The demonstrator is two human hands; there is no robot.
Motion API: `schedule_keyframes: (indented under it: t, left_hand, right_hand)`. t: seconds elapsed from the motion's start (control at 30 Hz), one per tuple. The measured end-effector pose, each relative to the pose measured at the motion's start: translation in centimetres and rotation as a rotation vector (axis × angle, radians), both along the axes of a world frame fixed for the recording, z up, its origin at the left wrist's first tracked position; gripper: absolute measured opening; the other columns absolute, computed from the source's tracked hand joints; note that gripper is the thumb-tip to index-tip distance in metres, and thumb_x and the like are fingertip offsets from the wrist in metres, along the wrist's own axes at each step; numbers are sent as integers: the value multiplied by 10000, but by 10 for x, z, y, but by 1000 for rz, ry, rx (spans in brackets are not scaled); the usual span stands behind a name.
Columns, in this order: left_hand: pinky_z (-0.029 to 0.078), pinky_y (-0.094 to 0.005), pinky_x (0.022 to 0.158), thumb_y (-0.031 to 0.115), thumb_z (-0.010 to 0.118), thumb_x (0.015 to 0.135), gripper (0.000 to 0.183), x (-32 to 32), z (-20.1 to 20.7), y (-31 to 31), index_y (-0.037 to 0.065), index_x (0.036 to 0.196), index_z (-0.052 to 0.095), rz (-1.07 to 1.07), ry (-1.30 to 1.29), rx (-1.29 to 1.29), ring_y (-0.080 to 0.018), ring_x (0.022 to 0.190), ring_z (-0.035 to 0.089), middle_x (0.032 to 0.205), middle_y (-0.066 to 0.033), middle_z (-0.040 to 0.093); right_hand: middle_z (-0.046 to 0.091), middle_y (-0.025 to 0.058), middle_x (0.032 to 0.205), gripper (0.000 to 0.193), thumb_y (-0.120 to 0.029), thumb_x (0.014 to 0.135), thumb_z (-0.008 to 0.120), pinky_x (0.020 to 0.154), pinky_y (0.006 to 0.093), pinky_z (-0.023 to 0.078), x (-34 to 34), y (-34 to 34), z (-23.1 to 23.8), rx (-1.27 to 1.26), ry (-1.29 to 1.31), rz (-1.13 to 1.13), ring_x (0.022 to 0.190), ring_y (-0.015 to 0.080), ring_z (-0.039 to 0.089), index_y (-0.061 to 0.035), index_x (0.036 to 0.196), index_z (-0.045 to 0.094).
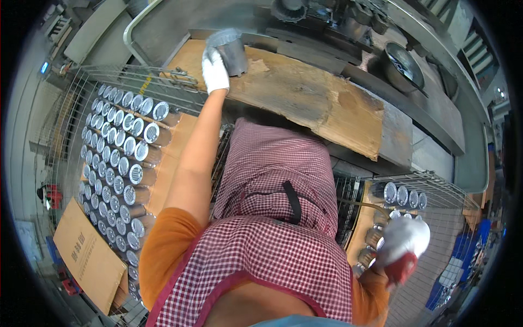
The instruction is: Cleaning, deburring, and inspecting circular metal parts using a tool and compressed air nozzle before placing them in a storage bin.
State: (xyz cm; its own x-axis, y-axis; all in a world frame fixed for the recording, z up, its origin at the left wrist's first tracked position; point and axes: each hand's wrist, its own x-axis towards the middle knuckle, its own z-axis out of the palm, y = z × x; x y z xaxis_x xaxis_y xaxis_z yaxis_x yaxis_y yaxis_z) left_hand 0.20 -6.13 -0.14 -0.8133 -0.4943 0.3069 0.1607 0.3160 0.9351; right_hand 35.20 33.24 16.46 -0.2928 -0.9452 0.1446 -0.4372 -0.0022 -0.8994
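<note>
My left hand (216,72), in a white glove, reaches forward with its fingers against the left side of a grey metal cylinder (234,54) with a wider rim on top. The cylinder stands upright on a cardboard-covered bench (305,90). Off to the right, my right hand (406,237) wears a white glove with a red cuff and is smeared by motion. It hovers over a wire cart (436,185) holding several shiny metal cylinders (402,195). Whether its fingers hold anything cannot be made out.
At my left, a wire cart (98,73) carries rows of metal cylinders with slotted tops (131,146) on cardboard. A folded cardboard sheet (90,256) leans there. Beyond the bench's right part lies a dark round pan (403,65). A thin brownish rod (362,204) extends near my right hand.
</note>
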Motion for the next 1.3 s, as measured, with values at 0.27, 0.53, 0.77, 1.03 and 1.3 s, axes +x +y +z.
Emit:
schedule_keyframes:
  t: [0.27, 0.53, 0.77, 1.03, 1.3]
  left_hand:
    - [285, -362, 1097, 454, 341, 993, 626, -11, -17, -15, -41, 1372, 401, -16, 26, -112, -326, 1309, 403, 1414, -210, 427]
    - [303, -370, 1078, 423, 356, 995, 599, -10, -13, -15, -58, 1345, 425, -35, 113, -49, -340, 1286, 424, 1387, -230, 450]
    - [314, -366, 1069, 401, 357, 997, 577, 0, -6, -12, -51, 1350, 423, -52, 116, 5, -324, 1274, 440, 1380, -217, 463]
    - [314, -364, 1074, 385, 324, 1019, 562, -16, -20, -11, -56, 1350, 429, -27, 25, -124, -293, 1273, 435, 1390, -205, 456]
    - [315, -405, 1097, 367, 312, 1021, 548, -32, -17, -28, -20, 1407, 360, -167, 339, -44, -286, 1272, 431, 1408, -197, 428]
  right_hand:
    - [682, 67, 745, 509, -478, 726, 770, 625, 307, 502, -6, -16, -55, 725, -95, -1385, 640, 150, 623, -36, 970, 708]
    - [647, 93, 976, 517, -415, 828, 681, 761, 290, 442, -5, 148, -50, -221, 190, -2453, 781, 137, 552, -76, 1206, 587]
    - [623, 149, 1173, 589, -410, 768, 728, 894, 417, 462, -1, 193, -105, 381, 416, -2794, 1039, 306, 602, -64, 1224, 587]
    - [675, 145, 905, 299, -144, 791, 680, 868, 385, 481, -21, 116, -89, 346, 1006, -2442, 906, 290, 625, -41, 1072, 667]
    - [681, 129, 801, 263, -354, 831, 587, 687, 436, 514, -63, 126, -123, 617, 838, -2462, 762, 339, 654, -115, 810, 696]
